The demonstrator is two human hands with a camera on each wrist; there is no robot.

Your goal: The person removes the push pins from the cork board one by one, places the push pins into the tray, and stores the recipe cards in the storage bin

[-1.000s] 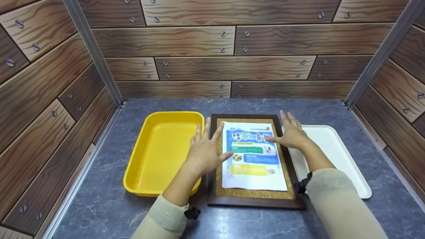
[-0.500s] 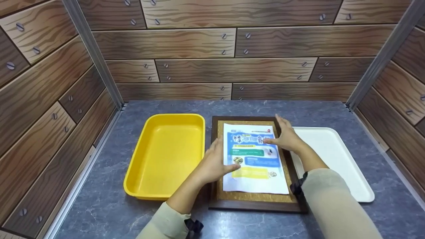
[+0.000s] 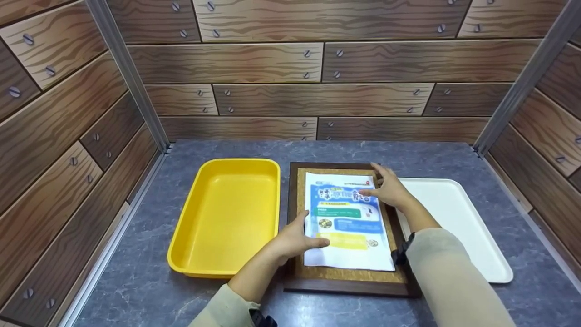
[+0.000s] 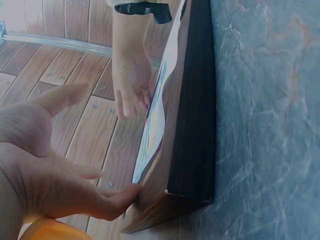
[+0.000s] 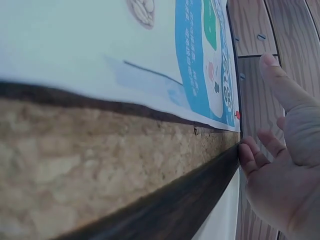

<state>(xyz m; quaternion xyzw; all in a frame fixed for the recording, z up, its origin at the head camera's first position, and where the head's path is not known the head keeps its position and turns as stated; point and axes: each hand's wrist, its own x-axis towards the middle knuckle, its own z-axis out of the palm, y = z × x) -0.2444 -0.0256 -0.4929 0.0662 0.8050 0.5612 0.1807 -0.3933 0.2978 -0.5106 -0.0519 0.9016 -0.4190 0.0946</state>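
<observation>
A cork board (image 3: 354, 276) with a dark wooden frame lies flat, bearing a printed paper sheet (image 3: 349, 256) in blue, green and yellow. My left hand (image 3: 292, 240) is at the board's left side, thumb stretched over the sheet's lower left. In the left wrist view its lower fingertips (image 4: 127, 195) come right to the frame's edge. My right hand (image 3: 394, 190) is by the upper right corner, its thumb pointing inward above the print. Fingertips (image 5: 246, 152) reach the frame's border in the right wrist view, where the sheet's edge stands raised off the cork.
To the left of the board stands a yellow tray (image 3: 199, 190) with raised walls. A flat white tray (image 3: 454, 222) lies at the right, partly behind my right arm. Wood-patterned walls (image 3: 272, 63) enclose the grey marbled table (image 3: 140, 272) at the back and sides.
My left hand has come down and toward me, from spread above the yellow tray's edge to the board's left side. My right hand has moved slightly inward and lower at the upper right corner.
</observation>
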